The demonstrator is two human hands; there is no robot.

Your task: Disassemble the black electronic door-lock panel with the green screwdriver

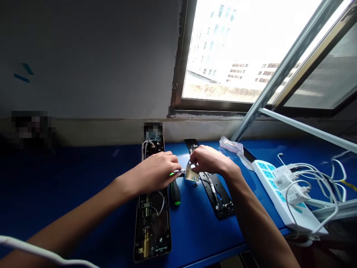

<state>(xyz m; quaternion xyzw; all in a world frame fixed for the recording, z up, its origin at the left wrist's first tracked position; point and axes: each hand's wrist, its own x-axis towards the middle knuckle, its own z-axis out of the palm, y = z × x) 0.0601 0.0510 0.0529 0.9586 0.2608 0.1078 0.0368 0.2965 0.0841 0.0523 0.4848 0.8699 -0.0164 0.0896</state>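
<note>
Nearest us, a white cable (33,247) trails; our left hand (153,173) pinches a steel rod (179,171) against a metal bracket (192,173) our right hand (209,160) grips, just above the black lock plate (217,197).

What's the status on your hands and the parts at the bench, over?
Right hand over small metal plate. Left hand holding silver part at plate's edge. Screwdriver lying just below left hand, on lock panel's edge.

a blue workbench (212,238) carries an opened door-lock panel (152,230) with exposed wiring, a black slotted metal plate (216,195), a green-handled screwdriver (175,192), a plastic packet (231,145), and a white power strip (279,193) with plugged-in chargers (283,181) and loose white cables (326,178).
</note>
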